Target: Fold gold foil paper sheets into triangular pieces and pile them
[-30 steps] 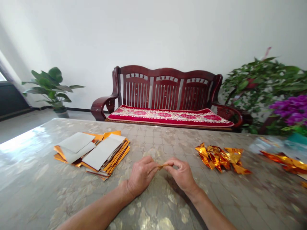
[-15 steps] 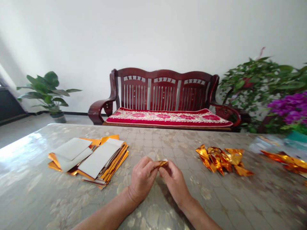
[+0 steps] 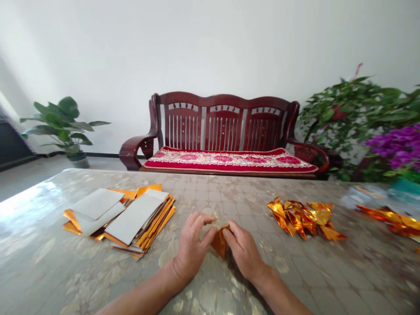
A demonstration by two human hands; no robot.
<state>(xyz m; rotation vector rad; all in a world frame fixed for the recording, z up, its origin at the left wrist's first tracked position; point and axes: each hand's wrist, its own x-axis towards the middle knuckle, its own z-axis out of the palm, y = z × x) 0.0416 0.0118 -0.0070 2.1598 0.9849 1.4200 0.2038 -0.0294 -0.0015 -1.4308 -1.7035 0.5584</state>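
In the head view a small folded piece of gold foil paper (image 3: pixel 219 243) hangs between my hands above the table. My right hand (image 3: pixel 244 250) pinches its upper right corner between thumb and fingers. My left hand (image 3: pixel 193 239) is open, index finger and thumb apart, with the thumb tip at the paper's left edge; whether it presses there I cannot tell. To the left lies a loose stack of gold foil sheets (image 3: pixel 134 217), several with their pale grey backs up. Over on the right is a heap of folded gold foil pieces (image 3: pixel 300 218).
The table (image 3: pixel 210 288) has a patterned, glossy cover. At the far right are a clear plastic bag (image 3: pixel 364 195) and more gold foil (image 3: pixel 392 221). Beyond the table stand a dark red wooden bench (image 3: pixel 223 122), a potted plant (image 3: pixel 70 127) and purple flowers (image 3: pixel 398 146).
My left fingers have spread from their pinch on the foil paper. The piece has turned and now points downward, held at its top by my right hand.
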